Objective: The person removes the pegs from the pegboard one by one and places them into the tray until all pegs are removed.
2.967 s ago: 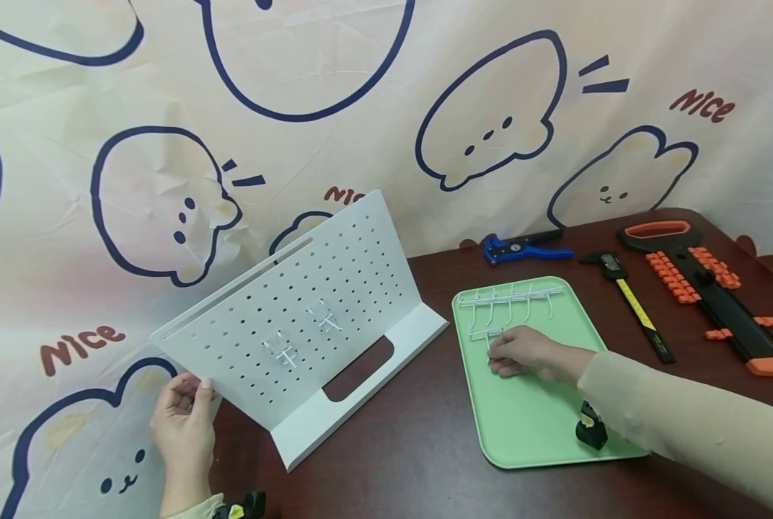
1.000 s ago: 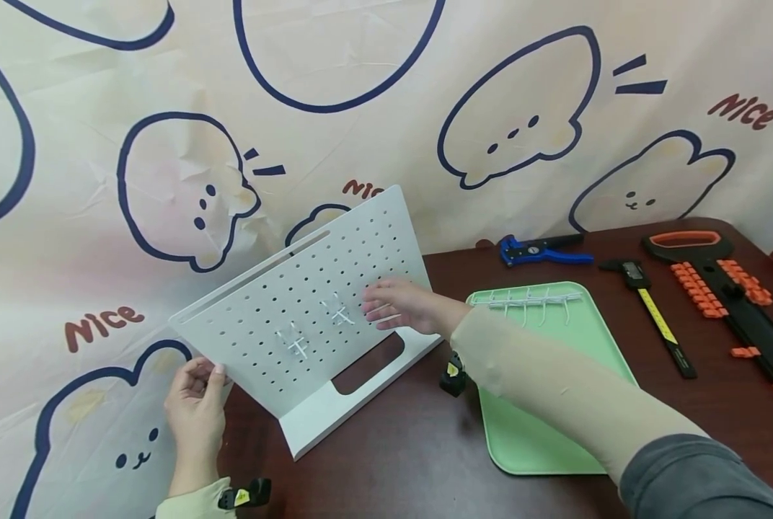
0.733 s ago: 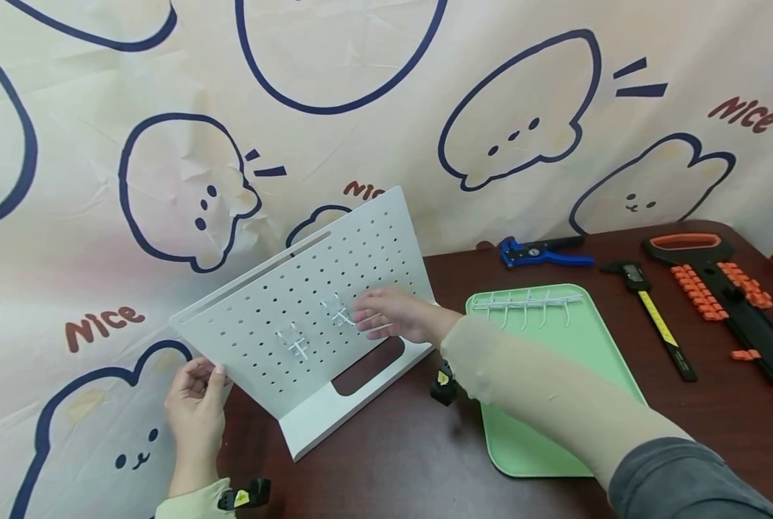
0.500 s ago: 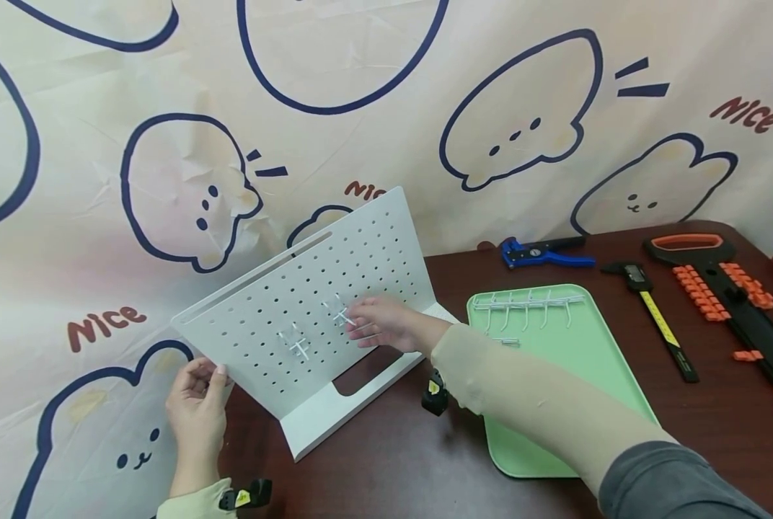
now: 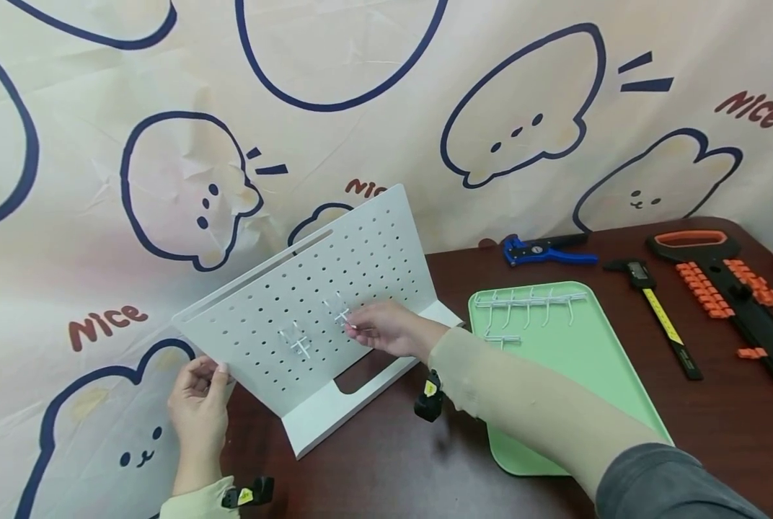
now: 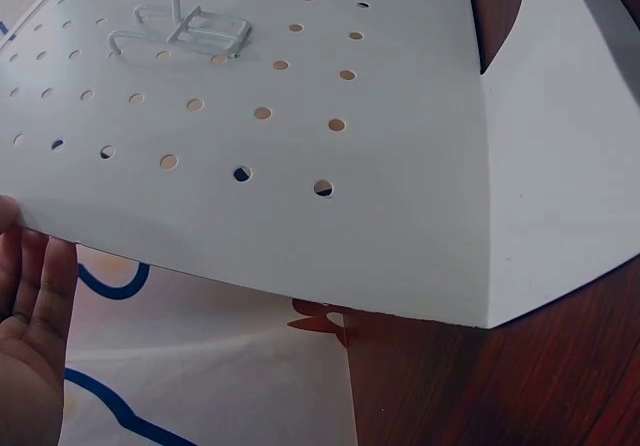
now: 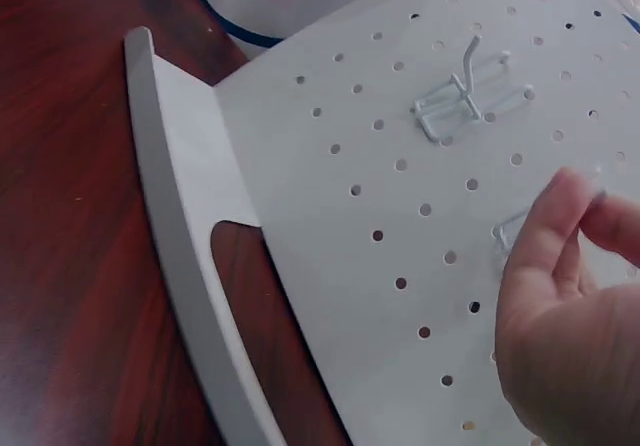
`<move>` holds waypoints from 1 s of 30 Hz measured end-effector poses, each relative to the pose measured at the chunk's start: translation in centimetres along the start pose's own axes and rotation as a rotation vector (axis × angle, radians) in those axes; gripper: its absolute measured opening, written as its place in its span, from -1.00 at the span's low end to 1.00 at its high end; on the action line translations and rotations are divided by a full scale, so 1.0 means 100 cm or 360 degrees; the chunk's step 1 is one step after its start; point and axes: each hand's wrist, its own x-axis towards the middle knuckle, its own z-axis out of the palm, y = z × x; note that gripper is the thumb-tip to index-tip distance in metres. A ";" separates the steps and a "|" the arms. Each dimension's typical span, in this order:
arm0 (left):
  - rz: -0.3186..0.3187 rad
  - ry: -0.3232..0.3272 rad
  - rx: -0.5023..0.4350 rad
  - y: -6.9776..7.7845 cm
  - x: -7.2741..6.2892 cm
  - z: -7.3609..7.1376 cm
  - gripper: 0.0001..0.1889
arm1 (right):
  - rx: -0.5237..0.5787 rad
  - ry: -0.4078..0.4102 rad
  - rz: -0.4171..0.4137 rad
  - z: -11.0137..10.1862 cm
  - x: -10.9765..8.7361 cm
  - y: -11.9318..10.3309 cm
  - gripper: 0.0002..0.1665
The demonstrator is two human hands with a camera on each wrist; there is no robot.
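A white perforated pegboard (image 5: pixel 367 267) with a bent foot stands tilted on the table. My left hand (image 5: pixel 198 411) grips its left edge between thumb and fingers; in the left wrist view part of that hand (image 6: pixel 35 316) shows beside the edge. Two small white wire hooks are mounted on the board. The left hook (image 5: pixel 298 342) is untouched. At the other hook (image 5: pixel 339 311), my right hand (image 5: pixel 386 328) pinches the projecting prong between thumb and finger. In the right wrist view, the hand (image 7: pixel 570 316) partly hides this hook.
A green tray (image 5: pixel 568 404) to the right holds a long multi-hook wire rack (image 5: pixel 532 297) and a small wire hook (image 5: pixel 503 339). Beyond lie blue-handled pliers (image 5: pixel 545 251), a digital caliper (image 5: pixel 659 317) and a black and orange tool (image 5: pixel 737 303). A printed cloth hangs behind.
My right hand has left the small hook in the tray, crossed to the pegboard, then moved left and slightly down onto the right mounted hook. The left hand keeps its grip.
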 end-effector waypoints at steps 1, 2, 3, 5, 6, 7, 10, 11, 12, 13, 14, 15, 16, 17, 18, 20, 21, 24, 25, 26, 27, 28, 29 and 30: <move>-0.0003 -0.0003 -0.0006 0.000 0.000 0.000 -0.80 | 0.0000 -0.0015 0.0012 -0.002 -0.002 0.001 -0.70; -0.0007 -0.0005 -0.0008 0.000 0.000 0.000 -0.80 | -0.0010 -0.0026 0.0021 -0.005 -0.004 0.001 -0.68; -0.0013 -0.0006 -0.0009 -0.001 0.000 0.000 -0.80 | -0.0027 -0.0032 0.0030 -0.007 -0.007 0.001 -0.65; -0.0038 -0.0007 -0.0020 -0.002 0.000 0.000 -0.81 | -0.0090 -0.0015 0.0023 -0.015 -0.014 0.002 -0.62; -0.0051 -0.0006 -0.0023 -0.002 0.000 -0.001 -0.81 | -0.0125 0.0002 0.0014 -0.019 -0.017 0.002 -0.61; -0.0058 -0.0004 -0.0020 -0.003 0.001 -0.001 -0.82 | -0.0145 0.0027 0.0008 -0.024 -0.021 0.002 -0.60; -0.0076 0.0001 -0.0021 -0.005 0.001 -0.003 -0.82 | -0.0186 0.0105 -0.0013 -0.042 -0.030 0.002 -0.57; -0.0076 0.0002 -0.0022 -0.006 0.001 -0.003 -0.81 | -0.0187 0.0126 -0.0021 -0.049 -0.033 0.002 -0.56; -0.0076 0.0004 -0.0019 -0.007 0.001 -0.003 -0.81 | -0.0188 0.0139 -0.0035 -0.056 -0.036 0.002 -0.55; -0.0081 0.0006 -0.0019 -0.007 0.001 -0.003 -0.81 | -0.0190 0.0152 -0.0051 -0.063 -0.039 0.003 -0.54; -0.0085 0.0008 -0.0027 -0.008 0.001 -0.003 -0.81 | -0.0207 0.0163 -0.0064 -0.070 -0.044 0.002 -0.52; -0.0086 0.0006 -0.0025 -0.008 0.001 -0.002 -0.81 | -0.0224 0.0180 -0.0079 -0.077 -0.049 0.002 -0.52; -0.0086 0.0000 -0.0025 -0.008 0.001 -0.002 -0.81 | -0.0251 0.0196 -0.0095 -0.085 -0.055 0.001 -0.51; -0.0090 -0.0006 -0.0027 -0.009 0.001 -0.001 -0.81 | -0.0291 0.0208 -0.0111 -0.094 -0.060 0.000 -0.51; -0.0092 -0.0012 -0.0028 -0.009 0.001 -0.001 -0.81 | -0.0329 0.0230 -0.0120 -0.103 -0.066 -0.001 -0.51; -0.0091 -0.0020 -0.0035 -0.009 0.002 0.000 -0.81 | -0.0408 0.0270 -0.0136 -0.120 -0.078 -0.004 -0.51; -0.0087 -0.0022 -0.0037 -0.008 0.002 0.001 -0.81 | -0.0439 0.0287 -0.0145 -0.129 -0.082 -0.004 -0.51; -0.0067 -0.0014 -0.0052 -0.007 0.002 0.001 -0.83 | -0.0515 0.0319 -0.0171 -0.153 -0.097 -0.006 -0.50; -0.0061 -0.0009 -0.0064 -0.007 0.002 0.001 -0.83 | -0.0533 0.0325 -0.0178 -0.160 -0.101 -0.006 -0.49; -0.0051 -0.0006 -0.0071 -0.006 0.002 0.001 -0.83 | -0.0549 0.0334 -0.0181 -0.166 -0.106 -0.006 -0.48; -0.0041 -0.0005 -0.0073 -0.006 0.001 0.001 -0.83 | -0.0563 0.0345 -0.0181 -0.172 -0.110 -0.005 -0.49; -0.0035 -0.0005 -0.0074 -0.005 0.001 0.001 -0.83 | -0.0582 0.0345 -0.0186 -0.178 -0.115 -0.004 -0.48; -0.0030 -0.0004 -0.0079 -0.005 0.001 0.001 -0.83 | -0.0590 0.0354 -0.0181 -0.183 -0.119 -0.002 -0.47; -0.0029 -0.0003 -0.0082 -0.005 0.001 0.001 -0.84 | -0.0604 0.0365 -0.0172 -0.188 -0.123 0.000 -0.47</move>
